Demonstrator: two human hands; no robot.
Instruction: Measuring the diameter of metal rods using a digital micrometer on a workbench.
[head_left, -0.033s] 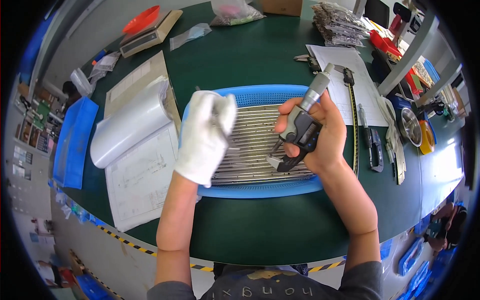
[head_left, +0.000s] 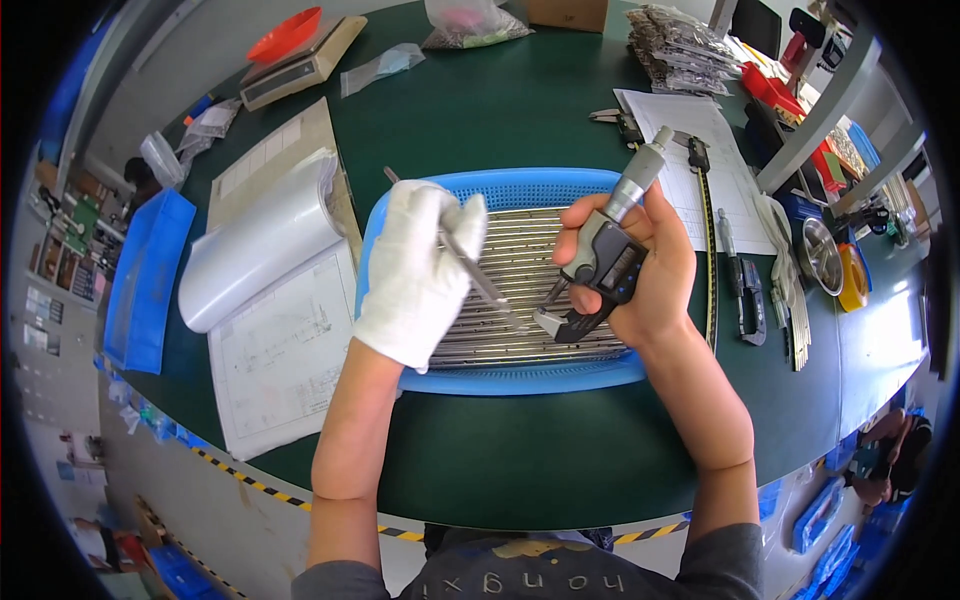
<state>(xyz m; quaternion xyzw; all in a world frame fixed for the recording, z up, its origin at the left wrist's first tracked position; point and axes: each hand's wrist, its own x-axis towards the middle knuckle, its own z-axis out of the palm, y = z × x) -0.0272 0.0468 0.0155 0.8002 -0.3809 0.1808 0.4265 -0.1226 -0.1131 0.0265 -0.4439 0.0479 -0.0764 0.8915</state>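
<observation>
In my left hand (head_left: 405, 285), which wears a white glove, a thin metal rod (head_left: 474, 268) is gripped. The rod slants down to the right, its lower tip near the jaws of a digital micrometer (head_left: 612, 262); whether they touch I cannot tell. My bare right hand (head_left: 668, 275) is wrapped round the micrometer, whose grey barrel points up and to the right. Below both hands stands a blue plastic basket (head_left: 520, 384) with many metal rods (head_left: 520, 236) lying side by side in it.
Left of the basket lie an open folder of drawings (head_left: 275, 350) and a blue tray (head_left: 150, 285). A scale (head_left: 305, 75) with a red dish is at the back left. To the right are a paper sheet (head_left: 735, 190), calipers (head_left: 698, 152), another micrometer (head_left: 748, 300) and a steel bowl (head_left: 820, 255).
My left hand has shifted slightly right and turned, so the rod shows more clearly and points toward the micrometer jaws. My right hand has barely moved.
</observation>
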